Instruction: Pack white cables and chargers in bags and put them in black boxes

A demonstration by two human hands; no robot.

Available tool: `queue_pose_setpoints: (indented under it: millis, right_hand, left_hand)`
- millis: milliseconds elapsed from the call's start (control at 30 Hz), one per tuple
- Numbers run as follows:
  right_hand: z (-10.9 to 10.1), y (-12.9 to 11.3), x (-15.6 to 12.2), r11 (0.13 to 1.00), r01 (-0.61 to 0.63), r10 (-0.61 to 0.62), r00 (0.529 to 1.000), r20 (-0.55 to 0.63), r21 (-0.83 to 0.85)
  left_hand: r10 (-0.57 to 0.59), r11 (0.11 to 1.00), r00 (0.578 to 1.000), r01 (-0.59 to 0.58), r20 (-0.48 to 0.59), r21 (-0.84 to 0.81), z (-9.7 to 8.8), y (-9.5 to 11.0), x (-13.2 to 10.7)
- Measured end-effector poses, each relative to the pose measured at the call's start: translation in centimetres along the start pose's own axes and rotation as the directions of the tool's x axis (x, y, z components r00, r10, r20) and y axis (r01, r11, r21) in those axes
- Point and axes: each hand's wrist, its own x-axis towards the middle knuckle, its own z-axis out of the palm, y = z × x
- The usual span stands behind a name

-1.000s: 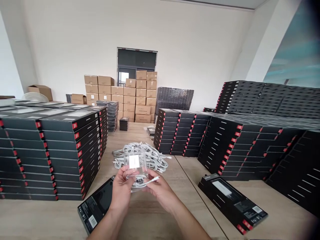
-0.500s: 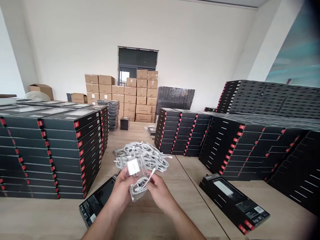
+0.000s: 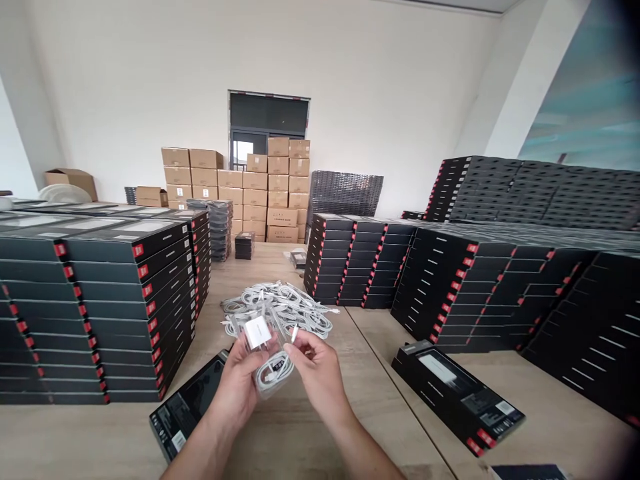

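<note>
Both my hands hold a clear plastic tray (image 3: 267, 363) over the wooden table (image 3: 310, 427). A white charger block (image 3: 257, 331) sits in its upper part and a coiled white cable (image 3: 274, 371) in its lower part. My left hand (image 3: 239, 387) grips the tray's left side, thumb by the charger. My right hand (image 3: 316, 373) pinches the cable's free end at the tray's right edge. Behind the tray lies a heap of white cables (image 3: 280, 310). A flat black box (image 3: 187, 410) lies under my left wrist.
Tall stacks of black boxes with red tabs stand at left (image 3: 100, 307) and right (image 3: 500, 293). One black box (image 3: 457, 393) lies flat at right. Brown cartons (image 3: 240, 190) and dark crates (image 3: 345, 197) fill the back by a doorway.
The tray has tilted and dropped a little toward me. My right hand has brought the cable end up from the right side to the tray's top edge.
</note>
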Motion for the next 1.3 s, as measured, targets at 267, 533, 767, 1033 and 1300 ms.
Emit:
queue_pose_setpoints:
  millis: [267, 533, 767, 1033, 1300]
  right_hand:
    - [0.0, 0.8, 0.0, 0.932, -0.174, 0.216, 0.971, -0.102, 0.319]
    - [1.1, -0.3, -0.5, 0.984, 0.020, 0.008, 0.987, -0.160, 0.177]
    - [-0.5, 0.2, 0.2, 1.000, -0.014, 0.015, 0.998, -0.058, 0.007]
    - [0.3, -0.2, -0.5, 0.960, 0.153, -0.170, 0.984, -0.052, -0.235]
    - [-0.4, 0.1, -0.5, 0.794, 0.321, -0.330, 0.941, 0.077, -0.517]
  left_hand:
    - [0.094, 0.995, 0.996, -0.094, 0.010, 0.023, 0.6, -0.2, -0.3]
    - [0.147, 0.975, 0.978, -0.168, 0.146, 0.147, 0.2, -1.4, -0.1]
    - [0.070, 0.989, 0.988, -0.087, 0.139, 0.120, 0.7, -0.7, -0.7]
    - [0.095, 0.985, 0.979, -0.118, 0.178, 0.124, 0.8, -1.1, -0.6]
    - [0.083, 0.993, 0.984, -0.095, 0.157, 0.072, 0.6, -1.1, -0.5]
